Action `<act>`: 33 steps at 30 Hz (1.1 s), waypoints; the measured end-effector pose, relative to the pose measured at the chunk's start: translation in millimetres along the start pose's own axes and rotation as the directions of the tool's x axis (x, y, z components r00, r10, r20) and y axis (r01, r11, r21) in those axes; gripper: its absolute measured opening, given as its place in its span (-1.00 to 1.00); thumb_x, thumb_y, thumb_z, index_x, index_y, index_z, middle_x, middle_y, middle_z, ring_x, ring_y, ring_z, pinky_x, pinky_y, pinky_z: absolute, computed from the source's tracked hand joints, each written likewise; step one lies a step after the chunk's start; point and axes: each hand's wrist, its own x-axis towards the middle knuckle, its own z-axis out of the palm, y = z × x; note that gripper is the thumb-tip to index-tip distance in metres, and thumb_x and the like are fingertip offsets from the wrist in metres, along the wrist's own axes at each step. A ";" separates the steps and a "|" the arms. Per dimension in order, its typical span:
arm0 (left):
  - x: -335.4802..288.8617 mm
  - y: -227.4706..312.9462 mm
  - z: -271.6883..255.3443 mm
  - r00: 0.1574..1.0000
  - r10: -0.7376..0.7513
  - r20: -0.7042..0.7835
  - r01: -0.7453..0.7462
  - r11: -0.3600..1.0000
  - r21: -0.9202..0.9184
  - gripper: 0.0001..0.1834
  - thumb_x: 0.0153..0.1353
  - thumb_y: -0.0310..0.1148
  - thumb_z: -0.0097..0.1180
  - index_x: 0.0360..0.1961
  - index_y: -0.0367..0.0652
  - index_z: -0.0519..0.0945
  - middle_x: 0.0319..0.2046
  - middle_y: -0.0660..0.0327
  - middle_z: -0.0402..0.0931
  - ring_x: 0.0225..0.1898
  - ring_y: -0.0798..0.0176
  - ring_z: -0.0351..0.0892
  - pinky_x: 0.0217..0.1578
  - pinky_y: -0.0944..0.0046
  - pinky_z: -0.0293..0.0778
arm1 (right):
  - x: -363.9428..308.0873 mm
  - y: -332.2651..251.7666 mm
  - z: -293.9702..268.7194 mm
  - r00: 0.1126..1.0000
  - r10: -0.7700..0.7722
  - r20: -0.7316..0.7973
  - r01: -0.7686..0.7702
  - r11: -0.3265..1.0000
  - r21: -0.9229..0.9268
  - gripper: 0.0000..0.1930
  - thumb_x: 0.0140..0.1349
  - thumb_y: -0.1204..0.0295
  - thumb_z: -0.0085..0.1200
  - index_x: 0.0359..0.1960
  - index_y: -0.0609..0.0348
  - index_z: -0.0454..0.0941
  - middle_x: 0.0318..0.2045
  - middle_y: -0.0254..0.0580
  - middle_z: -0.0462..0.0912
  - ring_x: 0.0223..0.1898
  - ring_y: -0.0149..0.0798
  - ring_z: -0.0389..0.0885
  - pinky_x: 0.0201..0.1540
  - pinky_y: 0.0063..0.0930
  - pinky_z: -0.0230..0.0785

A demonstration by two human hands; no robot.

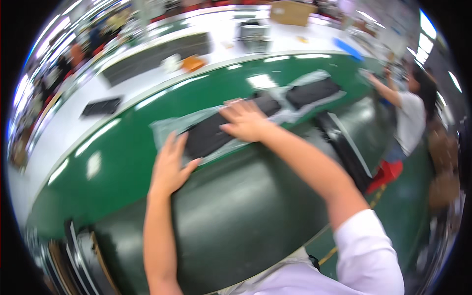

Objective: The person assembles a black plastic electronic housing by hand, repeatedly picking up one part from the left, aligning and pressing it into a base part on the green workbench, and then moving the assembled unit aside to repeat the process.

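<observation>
A black, flat item (209, 137), perhaps folded cloth, lies in or on a clear plastic bag (166, 129) on the green belt (123, 142). My left hand (171, 164) is at its left end, with fingers stretched and thumb apart, touching the bag's edge. Across the item's right part my right hand (248, 122) lies flat with its fingers spread. Just beyond that hand is more black material (268, 104). Farther right, a second black item (312, 92) sits in clear plastic. Motion blur hides the finer detail.
A dark, smooth surface (231, 216) lies between me and the belt. A black bar (344, 147) crosses it at the right. A person (410, 113) works beyond. Across the belt, a white table (147, 88) holds a black flat item (102, 106), an orange object (193, 63) and a cardboard box (291, 13).
</observation>
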 end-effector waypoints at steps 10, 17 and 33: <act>-32.0 47.4 9.9 0.958 0.080 -0.276 -0.095 0.995 -0.039 -0.46 0.31 -0.49 0.19 0.33 -0.25 0.45 0.40 -0.06 0.30 0.37 -0.17 0.36 0.34 -0.02 0.32 | 14.8 -35.3 0.8 0.987 0.098 -0.127 -0.087 0.992 0.091 -0.45 0.43 0.12 0.04 0.38 0.03 0.38 0.42 0.08 0.32 0.50 0.20 0.18 0.46 0.22 0.03; -62.7 96.6 28.8 0.968 0.091 -0.234 -0.175 0.912 -0.371 -0.77 0.46 -0.35 0.01 -0.11 -0.34 0.55 -0.38 0.08 0.60 -0.35 0.13 0.58 -0.24 0.16 0.47 | -17.3 -158.1 -24.2 0.995 0.101 -0.023 0.026 -0.028 0.999 -0.83 0.30 0.49 0.04 -0.22 0.33 0.64 -0.40 -0.04 0.71 -0.38 -0.18 0.73 -0.28 -0.30 0.57; -66.6 98.6 52.8 0.761 -0.546 -0.350 0.138 0.664 -0.735 -0.42 0.62 -0.09 -0.17 -0.45 -0.30 0.59 -0.63 0.27 0.49 -0.57 0.41 0.44 -0.55 0.31 0.31 | -38.7 -189.5 -12.6 0.972 0.032 0.231 -0.181 -0.517 0.837 -0.69 0.46 0.38 -0.10 -0.03 0.35 0.63 -0.15 0.00 0.74 -0.16 -0.29 0.72 -0.12 -0.46 0.60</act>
